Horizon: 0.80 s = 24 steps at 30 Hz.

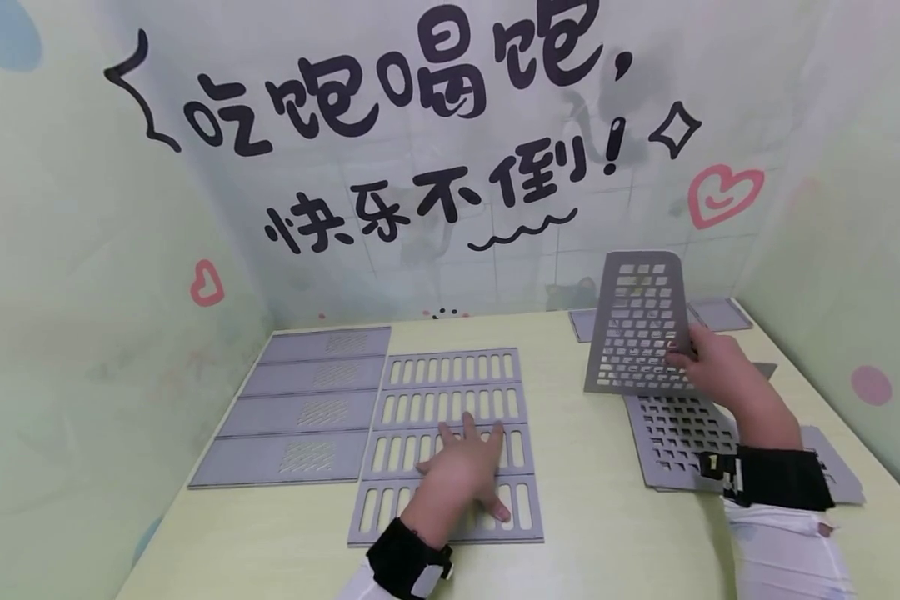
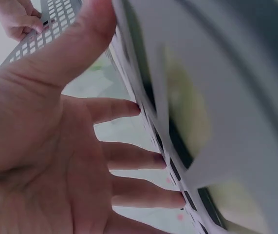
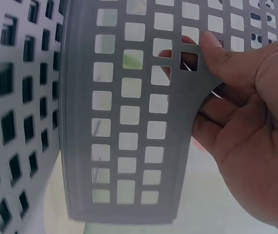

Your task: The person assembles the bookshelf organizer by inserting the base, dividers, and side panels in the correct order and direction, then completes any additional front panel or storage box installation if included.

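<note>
Perforated panel (image 1: 639,319), held upright by its right edge above a stack of similar sheets (image 1: 682,433) at the right of the table (image 1: 585,533). The edge is pinched by the right hand (image 1: 727,367), with the thumb on the near face and fingers behind, beside a curved notch. The fingers of the left hand (image 1: 465,467) are spread and released; their tips are rested on the slotted panels (image 1: 412,428), beside which the plainer panels (image 1: 292,408) are laid.

The panel is judged light, since it is supported by one pinch, and fairly stiff, though some bending is to be expected in so thin a sheet. The narrow strips between holes are probably its weakest parts; the smooth face may slip. It is best grasped by the solid border or at the notch, and steadied along the opposite margin.

Part of the far panels (image 1: 720,314) is hidden behind the raised sheet. Whether its lower edge is in contact with the stack cannot be told, nor can the stacked sheets be counted. In the left wrist view, the nearest slots are blurred; in the right, the panel's top is cut off.
</note>
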{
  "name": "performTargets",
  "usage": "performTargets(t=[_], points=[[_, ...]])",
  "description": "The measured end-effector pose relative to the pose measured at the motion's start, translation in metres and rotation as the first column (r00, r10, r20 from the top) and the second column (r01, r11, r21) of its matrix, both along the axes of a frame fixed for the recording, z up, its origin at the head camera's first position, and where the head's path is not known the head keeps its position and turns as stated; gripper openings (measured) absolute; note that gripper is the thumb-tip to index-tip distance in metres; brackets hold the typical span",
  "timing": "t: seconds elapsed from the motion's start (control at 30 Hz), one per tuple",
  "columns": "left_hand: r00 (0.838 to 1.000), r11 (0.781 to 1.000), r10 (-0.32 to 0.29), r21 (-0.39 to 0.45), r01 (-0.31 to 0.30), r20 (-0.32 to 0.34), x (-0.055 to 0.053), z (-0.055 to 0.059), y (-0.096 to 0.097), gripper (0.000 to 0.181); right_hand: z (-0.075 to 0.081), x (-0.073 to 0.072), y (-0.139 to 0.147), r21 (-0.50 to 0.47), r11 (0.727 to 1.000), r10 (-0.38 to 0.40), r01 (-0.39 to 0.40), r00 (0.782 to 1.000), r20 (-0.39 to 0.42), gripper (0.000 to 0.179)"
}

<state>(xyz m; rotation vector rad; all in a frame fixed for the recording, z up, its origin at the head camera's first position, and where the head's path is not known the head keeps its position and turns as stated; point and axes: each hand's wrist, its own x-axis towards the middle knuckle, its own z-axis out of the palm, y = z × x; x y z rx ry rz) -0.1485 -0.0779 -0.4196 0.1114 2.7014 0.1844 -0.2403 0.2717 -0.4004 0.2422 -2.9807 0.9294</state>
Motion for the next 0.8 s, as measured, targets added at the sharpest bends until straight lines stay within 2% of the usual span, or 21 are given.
performTargets(t=[0.17,0.33,0.43,0.6,0.8], points=[[1.000,1.000,0.008,0.002,-0.008,0.015,0.002,-0.003,0.004,0.135,0.004,-0.016,-0.021,-0.006,0.999,0.037,-0.037,0.999,-0.013,0.034],[0.999,0.999,-0.004,-0.045,0.006,0.035,-0.004,-0.001,0.010,0.136,0.019,-0.047,-0.041,-0.055,0.996,0.064,-0.067,0.997,-0.043,0.039],[0.999,0.998,-0.005,-0.067,0.008,0.041,-0.005,-0.001,0.011,0.137,0.022,-0.065,-0.054,-0.093,0.994,0.054,-0.059,0.997,-0.063,0.038],[0.999,0.999,0.023,-0.050,-0.021,0.041,-0.003,-0.004,0.009,0.138,0.018,-0.090,-0.074,-0.094,0.993,0.067,-0.069,0.997,-0.029,0.036],[0.998,0.999,0.016,-0.045,-0.014,0.056,-0.005,-0.010,0.008,0.139,0.007,-0.106,-0.092,-0.057,0.990,0.128,-0.129,0.992,-0.012,0.030]])
